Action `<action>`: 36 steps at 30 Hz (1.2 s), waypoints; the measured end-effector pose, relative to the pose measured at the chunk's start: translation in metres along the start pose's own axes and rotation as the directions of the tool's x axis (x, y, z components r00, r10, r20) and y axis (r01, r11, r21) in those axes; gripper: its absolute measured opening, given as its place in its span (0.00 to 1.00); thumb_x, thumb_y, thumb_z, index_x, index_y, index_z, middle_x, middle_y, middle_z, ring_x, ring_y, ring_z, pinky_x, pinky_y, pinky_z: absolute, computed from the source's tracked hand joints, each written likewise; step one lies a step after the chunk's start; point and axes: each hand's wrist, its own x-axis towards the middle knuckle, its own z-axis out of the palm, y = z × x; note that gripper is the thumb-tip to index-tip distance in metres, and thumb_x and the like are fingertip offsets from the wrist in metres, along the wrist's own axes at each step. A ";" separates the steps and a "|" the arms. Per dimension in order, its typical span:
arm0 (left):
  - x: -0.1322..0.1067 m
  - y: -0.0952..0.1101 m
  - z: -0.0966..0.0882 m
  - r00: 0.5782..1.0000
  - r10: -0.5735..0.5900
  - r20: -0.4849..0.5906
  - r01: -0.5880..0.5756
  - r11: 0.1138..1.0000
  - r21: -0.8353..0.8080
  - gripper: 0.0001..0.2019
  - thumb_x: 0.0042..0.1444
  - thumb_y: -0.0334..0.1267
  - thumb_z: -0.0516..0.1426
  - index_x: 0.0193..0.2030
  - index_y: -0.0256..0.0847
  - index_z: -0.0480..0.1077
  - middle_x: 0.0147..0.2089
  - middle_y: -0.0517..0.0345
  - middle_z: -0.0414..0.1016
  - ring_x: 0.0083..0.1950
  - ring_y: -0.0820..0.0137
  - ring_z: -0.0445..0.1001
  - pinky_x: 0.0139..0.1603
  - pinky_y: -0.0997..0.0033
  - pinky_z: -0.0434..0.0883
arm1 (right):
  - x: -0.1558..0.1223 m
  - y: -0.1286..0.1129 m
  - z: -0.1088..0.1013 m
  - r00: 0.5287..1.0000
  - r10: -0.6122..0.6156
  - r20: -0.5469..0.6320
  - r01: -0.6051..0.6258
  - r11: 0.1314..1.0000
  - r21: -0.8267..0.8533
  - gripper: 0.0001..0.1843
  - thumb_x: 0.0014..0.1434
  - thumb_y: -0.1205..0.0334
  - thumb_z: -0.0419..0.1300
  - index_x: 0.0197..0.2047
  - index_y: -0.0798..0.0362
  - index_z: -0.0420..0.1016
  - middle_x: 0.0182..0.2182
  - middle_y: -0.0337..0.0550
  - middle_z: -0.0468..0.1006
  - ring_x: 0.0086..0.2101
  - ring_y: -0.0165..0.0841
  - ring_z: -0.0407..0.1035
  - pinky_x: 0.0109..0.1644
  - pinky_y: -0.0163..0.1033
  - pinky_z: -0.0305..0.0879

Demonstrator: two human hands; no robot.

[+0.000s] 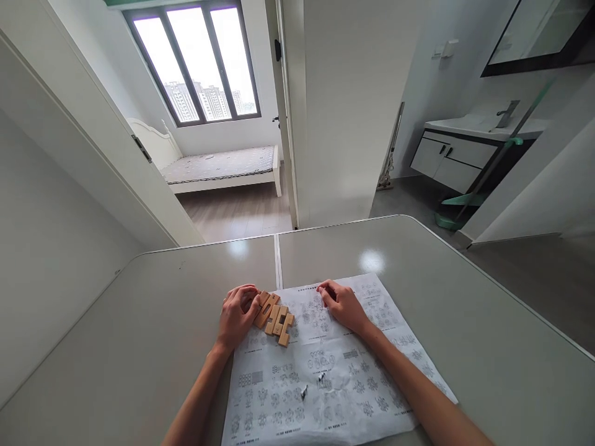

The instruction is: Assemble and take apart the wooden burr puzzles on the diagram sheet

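Note:
Several notched wooden puzzle pieces [275, 318] lie side by side on a large printed instruction sheet [325, 371] spread over a grey table [139, 322]. My left hand [237, 313] rests at the left end of the row with its fingers curled against the nearest piece. My right hand [341, 303] lies on the sheet to the right of the pieces, fingers curled and pressing the paper, a short gap from the wood. The sheet has a couple of small tears near its middle.
The table has a seam down its middle and rounded far corners. Beyond it a doorway opens to a room with a bed [223, 167] and a window. At the right stand a sink cabinet [458, 158] and a green mop [465, 201].

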 end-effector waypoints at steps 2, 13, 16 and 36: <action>0.000 0.000 0.000 1.000 0.000 0.006 0.000 1.000 -0.001 0.14 0.66 0.51 0.56 0.47 0.47 0.76 0.55 0.51 0.81 0.59 0.54 0.75 0.64 0.49 0.70 | 0.000 0.001 0.000 1.000 0.001 -0.002 -0.001 1.000 -0.002 0.16 0.71 0.51 0.52 0.39 0.49 0.77 0.22 0.36 0.75 0.23 0.34 0.68 0.30 0.37 0.62; -0.002 -0.002 0.003 0.998 0.010 0.061 -0.008 1.000 -0.021 0.20 0.60 0.53 0.62 0.54 0.48 0.73 0.58 0.50 0.79 0.61 0.54 0.75 0.64 0.51 0.71 | 0.000 0.000 0.000 1.000 0.002 0.003 -0.002 1.000 -0.004 0.16 0.71 0.50 0.52 0.39 0.48 0.76 0.22 0.36 0.75 0.23 0.35 0.69 0.31 0.38 0.62; -0.002 0.001 0.002 0.997 0.010 0.070 -0.009 1.000 -0.020 0.21 0.58 0.53 0.63 0.54 0.48 0.73 0.58 0.50 0.78 0.62 0.53 0.74 0.66 0.49 0.69 | 0.000 0.000 0.001 1.000 0.002 -0.002 -0.002 1.000 -0.007 0.16 0.71 0.51 0.52 0.39 0.49 0.77 0.22 0.36 0.75 0.23 0.35 0.68 0.31 0.38 0.61; 0.017 0.009 -0.029 0.964 -0.109 0.242 0.007 0.921 0.391 0.25 0.46 0.54 0.67 0.49 0.48 0.74 0.47 0.49 0.84 0.50 0.48 0.80 0.53 0.52 0.71 | 0.001 0.002 0.000 1.000 -0.011 0.012 0.011 1.000 -0.004 0.15 0.71 0.53 0.52 0.39 0.48 0.77 0.22 0.36 0.76 0.23 0.35 0.69 0.32 0.38 0.61</action>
